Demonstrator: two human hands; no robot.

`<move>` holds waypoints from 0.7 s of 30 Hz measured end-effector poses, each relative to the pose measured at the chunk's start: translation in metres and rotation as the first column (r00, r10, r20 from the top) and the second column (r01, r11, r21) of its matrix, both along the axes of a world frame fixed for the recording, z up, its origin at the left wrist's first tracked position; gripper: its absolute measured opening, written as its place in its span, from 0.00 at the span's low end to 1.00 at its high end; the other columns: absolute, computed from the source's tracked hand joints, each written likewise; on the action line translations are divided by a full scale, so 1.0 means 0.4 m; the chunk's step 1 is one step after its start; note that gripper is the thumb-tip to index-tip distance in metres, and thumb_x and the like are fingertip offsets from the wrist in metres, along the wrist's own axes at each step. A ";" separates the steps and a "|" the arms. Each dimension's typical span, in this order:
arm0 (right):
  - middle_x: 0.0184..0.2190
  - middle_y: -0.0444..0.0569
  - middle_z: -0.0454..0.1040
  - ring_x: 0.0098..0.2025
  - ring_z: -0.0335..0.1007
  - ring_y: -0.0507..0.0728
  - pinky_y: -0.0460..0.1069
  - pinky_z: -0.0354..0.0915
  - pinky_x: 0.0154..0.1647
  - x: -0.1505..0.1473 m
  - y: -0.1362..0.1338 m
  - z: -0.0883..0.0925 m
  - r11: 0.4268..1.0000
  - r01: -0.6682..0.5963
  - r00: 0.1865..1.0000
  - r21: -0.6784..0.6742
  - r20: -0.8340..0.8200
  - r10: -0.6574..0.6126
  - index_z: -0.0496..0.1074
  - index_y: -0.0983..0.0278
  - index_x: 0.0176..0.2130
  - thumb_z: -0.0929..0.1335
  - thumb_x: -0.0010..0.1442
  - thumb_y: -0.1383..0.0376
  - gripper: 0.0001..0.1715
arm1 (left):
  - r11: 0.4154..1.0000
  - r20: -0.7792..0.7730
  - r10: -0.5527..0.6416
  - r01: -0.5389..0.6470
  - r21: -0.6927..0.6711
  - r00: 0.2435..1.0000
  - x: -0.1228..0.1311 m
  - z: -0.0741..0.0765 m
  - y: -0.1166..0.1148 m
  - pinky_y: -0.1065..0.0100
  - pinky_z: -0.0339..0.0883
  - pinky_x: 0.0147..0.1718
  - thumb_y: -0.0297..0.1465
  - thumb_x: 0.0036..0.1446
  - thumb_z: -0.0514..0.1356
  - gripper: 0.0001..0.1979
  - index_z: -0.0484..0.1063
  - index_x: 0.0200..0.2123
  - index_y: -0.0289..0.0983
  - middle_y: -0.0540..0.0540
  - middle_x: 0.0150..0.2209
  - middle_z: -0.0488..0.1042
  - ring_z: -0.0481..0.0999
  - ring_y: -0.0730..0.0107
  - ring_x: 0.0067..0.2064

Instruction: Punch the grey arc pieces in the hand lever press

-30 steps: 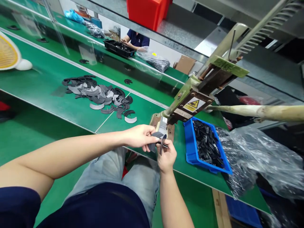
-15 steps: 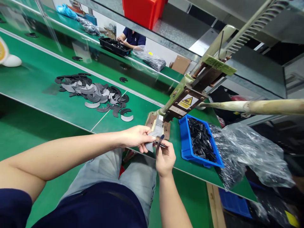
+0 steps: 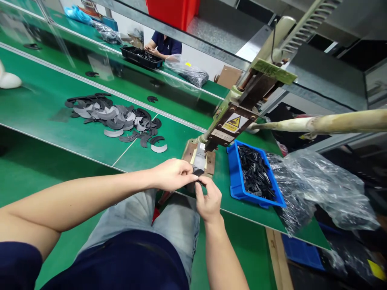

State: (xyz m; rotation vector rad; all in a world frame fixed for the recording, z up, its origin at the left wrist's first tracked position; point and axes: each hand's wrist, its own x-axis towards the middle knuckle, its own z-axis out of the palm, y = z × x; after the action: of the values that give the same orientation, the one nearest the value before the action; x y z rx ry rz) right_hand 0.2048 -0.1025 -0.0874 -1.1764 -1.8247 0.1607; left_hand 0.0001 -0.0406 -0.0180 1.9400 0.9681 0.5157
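Note:
Just in front of the hand press (image 3: 231,123), my two hands meet over a dark curved plastic piece (image 3: 198,172). My left hand (image 3: 175,174) pinches this piece between thumb and fingers. From the right, the thumb and fingertips of my right hand (image 3: 208,198) close on the piece's near end; whether a small part is also between them is hidden. Behind the hands is the press's metal base (image 3: 189,151). Left of it, grey and black curved pieces (image 3: 113,114) lie in a loose heap on the green table (image 3: 90,141).
A blue bin (image 3: 234,173) of small black parts stands right of the press, with clear plastic bags (image 3: 329,189) beyond. The press's long lever (image 3: 326,123) sticks out to the right. A red bin (image 3: 172,12) sits on the overhead shelf. Across the line, a person (image 3: 166,44) works by a black tray (image 3: 140,56).
The curved piece has turned in my hands, from its light grey face to a dark side. The thin dark strip that stood up at my right hand no longer shows.

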 end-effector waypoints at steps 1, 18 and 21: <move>0.40 0.51 0.81 0.41 0.79 0.55 0.52 0.76 0.44 0.001 -0.001 -0.001 1.000 0.002 1.000 0.003 0.003 -0.002 0.74 0.62 0.48 0.67 0.67 0.65 0.10 | 0.999 0.025 0.012 -0.011 -0.051 1.000 0.004 -0.010 0.000 0.69 0.49 0.24 0.47 0.64 0.60 0.22 0.64 0.24 0.38 0.54 0.21 0.61 0.58 0.74 0.25; 0.41 0.48 0.81 0.44 0.79 0.56 0.55 0.77 0.47 0.032 -0.020 -0.023 0.997 -0.057 0.992 0.060 -0.106 0.063 0.75 0.58 0.49 0.69 0.64 0.68 0.13 | 0.840 0.425 0.049 0.193 -0.506 0.904 0.010 -0.044 0.025 0.70 0.68 0.32 0.47 0.51 0.74 0.28 0.70 0.46 0.37 0.48 0.37 0.76 0.75 0.71 0.34; 0.45 0.50 0.80 0.48 0.79 0.57 0.56 0.76 0.51 0.082 -0.002 -0.022 0.999 -0.035 0.996 0.013 -0.085 0.036 0.73 0.58 0.56 0.70 0.64 0.66 0.21 | 0.782 0.421 -0.031 0.284 -0.555 0.907 0.001 -0.061 0.048 0.67 0.73 0.30 0.51 0.55 0.70 0.26 0.71 0.42 0.36 0.45 0.36 0.78 0.79 0.67 0.31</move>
State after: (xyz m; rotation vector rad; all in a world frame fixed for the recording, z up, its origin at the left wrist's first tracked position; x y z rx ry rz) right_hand 0.2374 -0.1034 -0.0962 -1.1135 -1.7703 0.2167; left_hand 0.0005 -0.0213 -0.0425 1.2508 0.5938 0.4036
